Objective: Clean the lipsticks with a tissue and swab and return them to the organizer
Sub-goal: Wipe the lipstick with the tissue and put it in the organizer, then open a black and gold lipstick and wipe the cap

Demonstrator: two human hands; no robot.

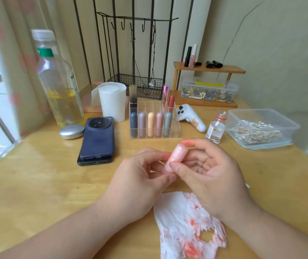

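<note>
A pale pink lipstick [176, 156] is held above the table's middle, tilted up to the right. My right hand [211, 176] pinches it between thumb and forefinger, the forefinger tip stained red. My left hand [142, 176] grips its lower end with curled fingers. A red-smeared, torn tissue [185, 227] lies flat on the table below the hands. The clear organizer [175, 126] stands behind, with several capped lipsticks in its front row and taller ones at the back. A clear box of swabs [257, 128] sits at the right.
A tissue roll [113, 100], a large oil bottle [59, 81], two stacked phones [97, 139] and a silver compact [71, 131] stand at the left. A small glass bottle [217, 128] and a white handheld device [191, 116] sit beside the organizer. A wooden shelf [209, 69] lines the back.
</note>
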